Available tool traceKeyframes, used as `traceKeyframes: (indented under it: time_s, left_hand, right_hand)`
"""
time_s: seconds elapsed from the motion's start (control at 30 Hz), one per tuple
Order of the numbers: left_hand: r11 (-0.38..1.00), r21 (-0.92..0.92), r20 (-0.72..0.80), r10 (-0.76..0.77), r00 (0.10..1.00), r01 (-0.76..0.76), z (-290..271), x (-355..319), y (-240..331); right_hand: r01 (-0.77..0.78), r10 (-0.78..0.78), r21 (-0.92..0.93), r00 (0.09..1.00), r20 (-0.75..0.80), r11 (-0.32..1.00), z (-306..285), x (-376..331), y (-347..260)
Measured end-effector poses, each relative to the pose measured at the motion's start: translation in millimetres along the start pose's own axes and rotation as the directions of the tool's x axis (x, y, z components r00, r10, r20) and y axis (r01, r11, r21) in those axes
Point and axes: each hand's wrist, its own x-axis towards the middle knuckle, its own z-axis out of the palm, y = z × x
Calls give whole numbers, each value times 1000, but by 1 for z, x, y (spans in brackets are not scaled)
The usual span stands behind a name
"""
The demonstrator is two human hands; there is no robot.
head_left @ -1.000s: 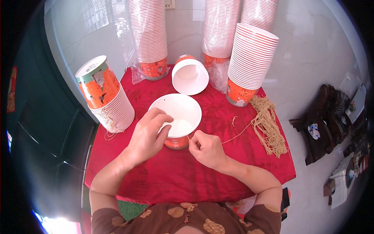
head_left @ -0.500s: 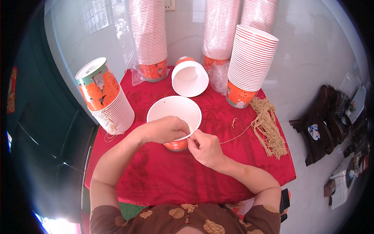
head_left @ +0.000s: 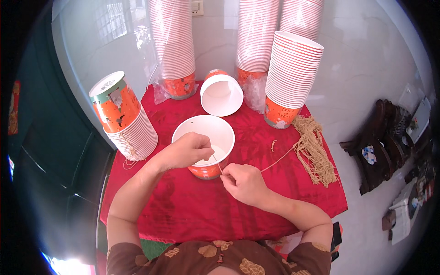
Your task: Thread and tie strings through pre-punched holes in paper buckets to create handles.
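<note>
An orange paper bucket with a white inside (head_left: 223, 132) stands upright in front of me, a small dark hole showing near its far rim. Over its opening, my left hand (head_left: 191, 149) pinches a thin tan string (head_left: 216, 161). The string runs across the near right rim to my right hand (head_left: 243, 181), which is closed on it just outside the bucket. From there it trails right to a loose bundle of tan string (head_left: 314, 151). Whether the string passes through a hole at the near rim is hidden.
A red cloth (head_left: 183, 206) covers the table. Another bucket (head_left: 222, 95) lies on its side behind. Nested bucket stacks stand at the left (head_left: 133, 133), right (head_left: 293, 73) and back (head_left: 172, 50), some wrapped in clear plastic. A short string scrap (head_left: 273, 145) lies near the bundle.
My left hand has lifted out of the bucket, drawing string up and left. My right hand has dropped slightly away from the rim, and string now shows between the hands.
</note>
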Motion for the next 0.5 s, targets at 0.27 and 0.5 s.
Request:
traceKeyframes:
  time_s: [0.27, 0.5]
  left_hand:
    - [996, -88, -79, 19, 997, -26, 17, -21, -2]
    - [989, -85, -158, 104, 982, -119, 24, -25, -3]
  right_hand:
    - [127, -122, 24, 981, -152, 992, -9, 12, -16]
    - [242, -232, 65, 964, -131, 968, 0, 20, 4]
